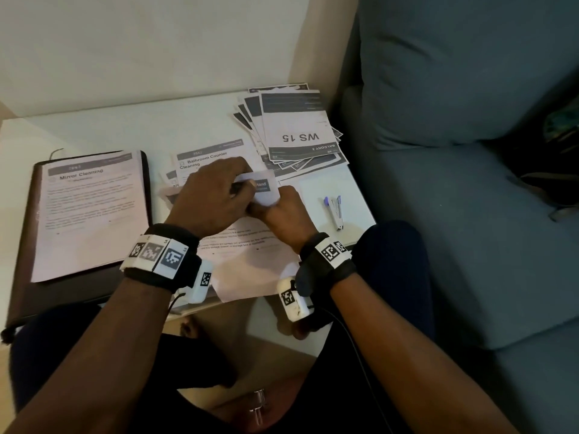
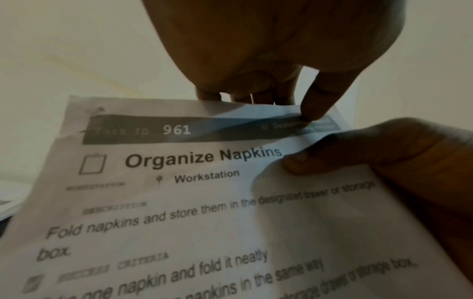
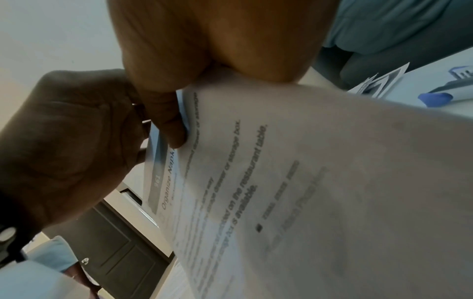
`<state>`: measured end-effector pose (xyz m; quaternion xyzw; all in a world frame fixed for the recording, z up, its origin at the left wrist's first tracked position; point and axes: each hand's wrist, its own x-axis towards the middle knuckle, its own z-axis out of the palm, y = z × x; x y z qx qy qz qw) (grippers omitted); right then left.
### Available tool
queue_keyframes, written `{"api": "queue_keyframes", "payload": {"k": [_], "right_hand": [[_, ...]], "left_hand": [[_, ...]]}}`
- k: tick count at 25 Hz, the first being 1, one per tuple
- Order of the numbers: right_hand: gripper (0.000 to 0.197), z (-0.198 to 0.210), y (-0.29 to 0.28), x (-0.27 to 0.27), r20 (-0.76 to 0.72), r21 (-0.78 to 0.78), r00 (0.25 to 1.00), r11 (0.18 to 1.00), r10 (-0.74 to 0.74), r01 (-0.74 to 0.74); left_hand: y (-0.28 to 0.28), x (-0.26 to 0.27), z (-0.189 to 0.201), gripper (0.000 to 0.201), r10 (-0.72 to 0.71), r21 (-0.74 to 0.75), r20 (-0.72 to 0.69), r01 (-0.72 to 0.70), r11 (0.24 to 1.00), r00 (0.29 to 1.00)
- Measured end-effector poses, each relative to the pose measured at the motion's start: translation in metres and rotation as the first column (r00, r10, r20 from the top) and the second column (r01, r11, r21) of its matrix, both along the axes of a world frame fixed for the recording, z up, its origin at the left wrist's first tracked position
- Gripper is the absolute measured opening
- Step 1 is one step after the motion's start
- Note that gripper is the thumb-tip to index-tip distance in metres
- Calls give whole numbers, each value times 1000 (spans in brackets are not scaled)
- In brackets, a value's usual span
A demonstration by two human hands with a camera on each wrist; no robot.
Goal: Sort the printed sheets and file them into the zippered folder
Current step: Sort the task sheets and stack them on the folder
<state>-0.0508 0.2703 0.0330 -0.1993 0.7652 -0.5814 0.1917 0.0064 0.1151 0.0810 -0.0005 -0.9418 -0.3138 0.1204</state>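
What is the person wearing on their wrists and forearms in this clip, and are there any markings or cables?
Both forearms are bare, with no sleeves. Each wrist carries a black strap with white blocks printed with black-and-white square code markers, on the left hand side and the right hand side alike. A small white camera pod with its own marker hangs under each wrist, and a thin black cable trails from each. No rings or gloves are visible.

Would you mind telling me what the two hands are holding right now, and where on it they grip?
Both hands hold the Organize Napkins sheet by its top edge: the left hand and right hand pinch it near the top right corner.
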Motion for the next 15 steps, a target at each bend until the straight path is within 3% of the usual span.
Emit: {"api": "queue_keyframes", "payload": {"k": [10,15], "right_hand": [[34,9,-6,-10,47,-52,998,998,34,-32],[28,18,1,-7,140,-141,978,981,155,-135]], "left_hand": [[0,0,7,33,-10,-62,145,19,998,989],[4,-5,16,24,79,-167,28,-73,983,996]]}}
